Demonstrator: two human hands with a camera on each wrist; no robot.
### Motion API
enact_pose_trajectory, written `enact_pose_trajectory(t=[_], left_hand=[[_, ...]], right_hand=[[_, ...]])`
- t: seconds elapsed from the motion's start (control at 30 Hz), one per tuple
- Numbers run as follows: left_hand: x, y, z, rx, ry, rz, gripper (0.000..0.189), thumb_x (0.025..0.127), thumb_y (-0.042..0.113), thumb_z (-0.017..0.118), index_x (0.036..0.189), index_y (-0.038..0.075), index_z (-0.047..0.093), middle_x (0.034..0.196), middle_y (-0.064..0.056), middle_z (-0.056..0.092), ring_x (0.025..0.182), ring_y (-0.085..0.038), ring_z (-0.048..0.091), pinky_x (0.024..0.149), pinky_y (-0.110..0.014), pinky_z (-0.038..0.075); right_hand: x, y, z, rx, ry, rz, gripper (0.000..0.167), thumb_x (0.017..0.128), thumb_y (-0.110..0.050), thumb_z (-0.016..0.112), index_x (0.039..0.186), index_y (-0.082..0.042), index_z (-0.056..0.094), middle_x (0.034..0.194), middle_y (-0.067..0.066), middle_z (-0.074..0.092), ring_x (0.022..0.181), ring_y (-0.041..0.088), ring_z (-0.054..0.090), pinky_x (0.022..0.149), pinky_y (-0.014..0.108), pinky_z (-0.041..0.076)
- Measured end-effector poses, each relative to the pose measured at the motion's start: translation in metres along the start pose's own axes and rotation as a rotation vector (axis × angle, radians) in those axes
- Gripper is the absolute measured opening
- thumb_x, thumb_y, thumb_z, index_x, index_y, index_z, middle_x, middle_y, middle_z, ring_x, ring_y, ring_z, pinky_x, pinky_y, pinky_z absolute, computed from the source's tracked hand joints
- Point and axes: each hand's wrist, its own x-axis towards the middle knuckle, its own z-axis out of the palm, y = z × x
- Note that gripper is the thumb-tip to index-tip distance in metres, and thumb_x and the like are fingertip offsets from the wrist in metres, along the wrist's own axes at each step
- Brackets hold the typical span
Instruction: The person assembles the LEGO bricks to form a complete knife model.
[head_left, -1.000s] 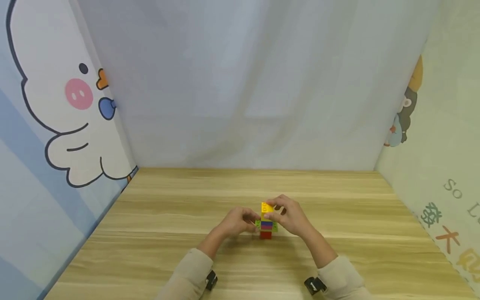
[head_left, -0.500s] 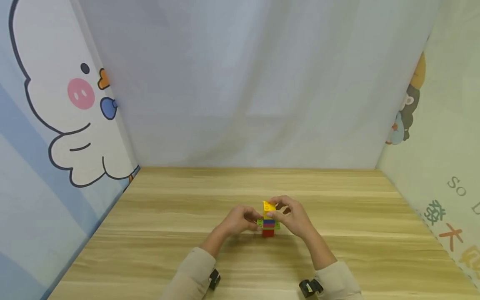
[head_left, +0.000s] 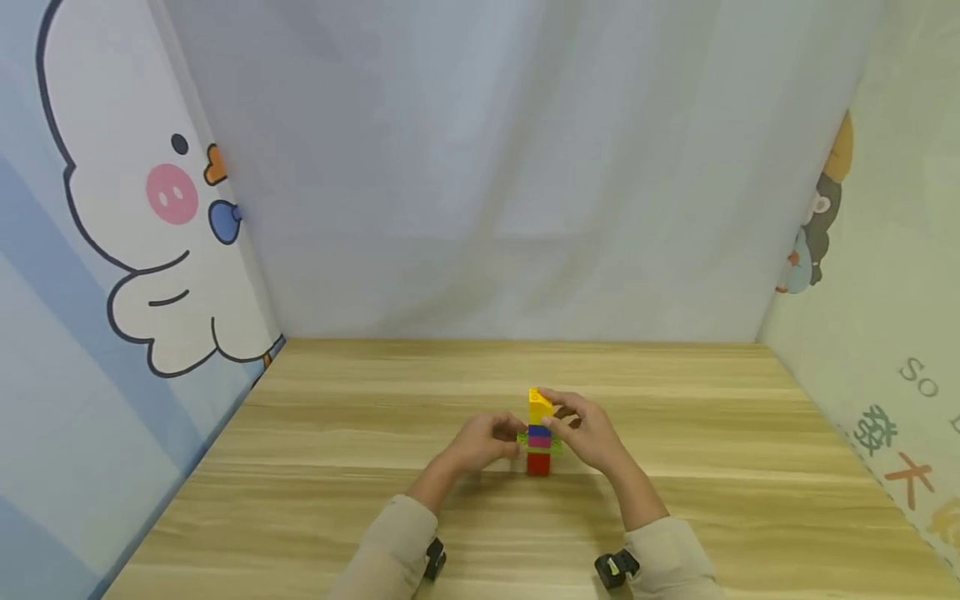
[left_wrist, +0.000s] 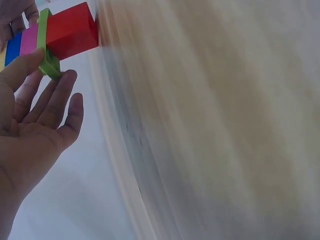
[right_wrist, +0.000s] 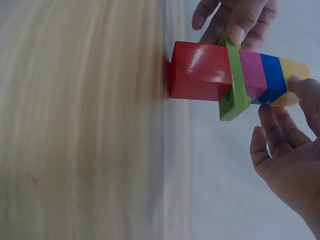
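Note:
A tower of toy building bricks stands upright on the wooden table. At its bottom is a red brick (right_wrist: 202, 70), with a green crosspiece (right_wrist: 237, 80) jutting out on both sides above it. A pink brick (right_wrist: 253, 70), a blue brick (right_wrist: 273, 75) and a yellow brick (head_left: 539, 407) follow upward. My left hand (head_left: 483, 440) pinches the left end of the green crosspiece between thumb and fingers, as the left wrist view shows. With thumb and fingertips, my right hand (head_left: 588, 432) grips the yellow brick at the top.
The wooden table (head_left: 360, 383) ends at a pale hanging curtain (head_left: 495, 167) at the back. Printed side panels flank it, a cartoon-patterned panel (head_left: 112, 208) on the left and a pale green panel (head_left: 885, 333) on the right.
The tower's top now stands higher in the head view, and more of the red brick's front shows. Both hands keep their holds. The head view has shifted slightly.

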Motion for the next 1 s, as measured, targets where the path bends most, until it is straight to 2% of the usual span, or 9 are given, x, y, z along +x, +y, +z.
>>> enact_pose_trajectory(t=[0.17,0.27,0.4,0.63,0.77,0.87,1.0], left_hand=[[0.002,0.001,0.003,-0.034,0.057,-0.003,0.021,0.085,0.005,0.066,0.105,0.001,0.067,0.104,-0.008,0.065,0.091,-0.022,0.063,0.077,-0.031,0.051],[0.004,0.002,0.007,-0.039,0.087,-0.001,0.024,0.084,0.003,0.066,0.107,-0.001,0.066,0.106,-0.012,0.065,0.091,-0.023,0.063,0.076,-0.03,0.052],[0.007,0.004,0.014,-0.043,0.121,-0.022,0.031,0.082,0.006,0.07,0.111,-0.002,0.063,0.109,-0.013,0.064,0.094,-0.025,0.062,0.078,-0.031,0.051],[0.01,0.008,0.022,-0.097,0.136,-0.092,0.044,0.076,0.003,0.076,0.115,-0.004,0.059,0.111,-0.014,0.062,0.098,-0.026,0.061,0.081,-0.035,0.051],[0.01,0.008,0.024,-0.088,0.139,-0.102,0.045,0.076,0.002,0.076,0.117,-0.004,0.058,0.11,-0.014,0.062,0.095,-0.025,0.061,0.079,-0.035,0.051],[0.01,0.009,0.025,-0.075,0.143,-0.109,0.045,0.076,0.003,0.076,0.116,-0.004,0.059,0.108,-0.013,0.062,0.092,-0.025,0.062,0.077,-0.035,0.052],[0.008,0.011,0.026,-0.057,0.148,-0.12,0.045,0.075,0.004,0.077,0.116,-0.004,0.059,0.106,-0.013,0.062,0.091,-0.026,0.062,0.075,-0.035,0.052]], right_hand=[[0.004,0.008,0.003,0.019,0.004,0.038,0.051,0.089,-0.006,0.063,0.137,-0.011,0.048,0.123,0.017,0.052,0.093,0.027,0.056,0.074,0.037,0.049],[0.006,0.013,0.005,0.019,0.006,0.062,0.058,0.086,0.0,0.063,0.139,-0.012,0.044,0.12,0.022,0.052,0.09,0.028,0.056,0.07,0.034,0.049],[0.009,0.017,0.005,0.019,0.008,0.1,0.059,0.088,0.0,0.061,0.141,-0.011,0.04,0.12,0.026,0.052,0.09,0.03,0.055,0.07,0.034,0.05],[0.014,0.02,0.002,0.065,-0.017,0.159,0.058,0.089,-0.001,0.06,0.142,-0.008,0.038,0.121,0.028,0.052,0.089,0.029,0.056,0.072,0.035,0.051],[0.013,0.008,-0.001,0.122,-0.037,0.165,0.057,0.088,0.003,0.059,0.141,-0.001,0.036,0.12,0.033,0.051,0.087,0.032,0.058,0.072,0.037,0.052],[0.014,0.003,-0.003,0.165,-0.045,0.171,0.056,0.088,0.006,0.058,0.139,0.004,0.035,0.12,0.036,0.049,0.092,0.039,0.058,0.074,0.041,0.052],[0.016,0.014,-0.001,0.201,-0.04,0.187,0.054,0.088,0.005,0.058,0.137,0.005,0.036,0.121,0.036,0.048,0.099,0.041,0.057,0.078,0.041,0.051]])
